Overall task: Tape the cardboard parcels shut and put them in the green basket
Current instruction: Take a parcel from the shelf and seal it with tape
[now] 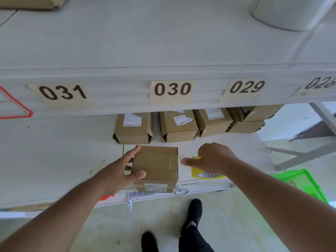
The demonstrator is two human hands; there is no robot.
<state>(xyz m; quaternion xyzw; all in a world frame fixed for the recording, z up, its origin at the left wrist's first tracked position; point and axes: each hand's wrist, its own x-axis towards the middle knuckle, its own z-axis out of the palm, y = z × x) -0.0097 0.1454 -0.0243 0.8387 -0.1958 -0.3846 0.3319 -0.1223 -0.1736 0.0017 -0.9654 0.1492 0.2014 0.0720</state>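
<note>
Left hand [122, 168] grips parcel [156, 165]; right hand [211, 157] seemingly holds tape roll [205, 174].

Both forearms are bare, no sleeves, watch or rings showing on the left hand [121, 172] or right hand [211, 159]. Down below: black trousers [192, 240] and black shoes [195, 211].

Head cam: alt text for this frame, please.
A person's left hand grips a cardboard parcel on a white shelf while the right hand holds a yellow tape roll beside it. More parcels sit behind; a green basket stands lower right.
</note>
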